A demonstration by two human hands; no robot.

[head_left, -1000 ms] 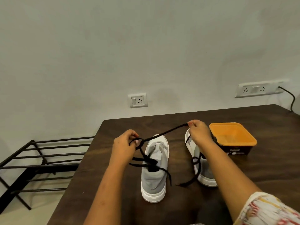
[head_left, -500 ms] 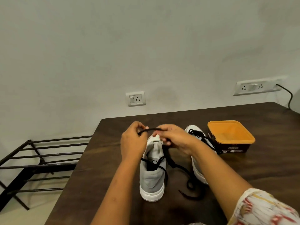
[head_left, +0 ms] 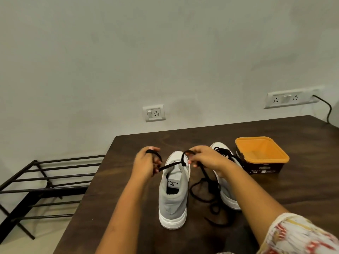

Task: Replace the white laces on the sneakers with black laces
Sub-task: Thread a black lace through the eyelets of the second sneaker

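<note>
Two grey sneakers with white soles stand on the dark wooden table (head_left: 302, 195), heels toward me. Above the toe end of the left sneaker (head_left: 173, 197), my left hand (head_left: 145, 162) grips one part of a black lace (head_left: 169, 165). My right hand (head_left: 206, 158) pinches a loop of the same lace just to its right. The lace runs taut between the hands, then drops in loose coils (head_left: 209, 197) on the table between the shoes. My right forearm partly hides the right sneaker (head_left: 228, 197), which has black lacing at its toe end.
An orange tub (head_left: 261, 154) with a dark base sits to the right of the shoes. A black metal rack (head_left: 42, 182) stands on the floor left of the table. Wall sockets (head_left: 154, 113) are behind, and a cable (head_left: 328, 109) hangs at the right.
My hands came together over the left sneaker's toe, then drew slightly apart, each keeping a piece of the lace. The lace no longer crosses the shoe's tongue; its slack lies between the shoes.
</note>
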